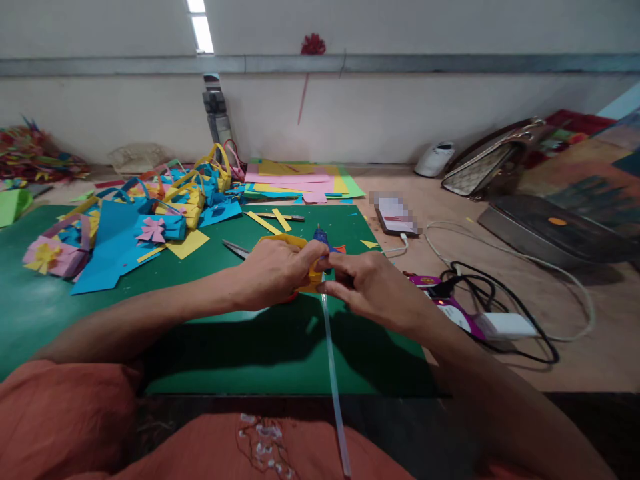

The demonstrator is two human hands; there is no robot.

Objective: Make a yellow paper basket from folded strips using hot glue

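Observation:
My left hand (280, 267) is closed on a folded yellow paper piece (315, 275), whose full shape is hidden by the fingers. From the other side my right hand (367, 280) meets it, thumb and fingers pinched at the paper's right edge. Just beyond the fingertips shows the blue front of a glue gun (321, 236); its body is mostly covered by my hands. A long clear glue stick (333, 373) runs from beneath them over the mat's front edge. Scissors (236, 249) lie partly under my left hand, blade pointing left.
Several colourful paper baskets (185, 200) and blue sheets (107, 243) fill the left of the green mat (225, 353). Yellow strips (263, 223) lie ahead, stacked paper (295, 177) behind. On the right are a phone (395, 213), purple power strip (453, 312), cables and a grey box (545, 230).

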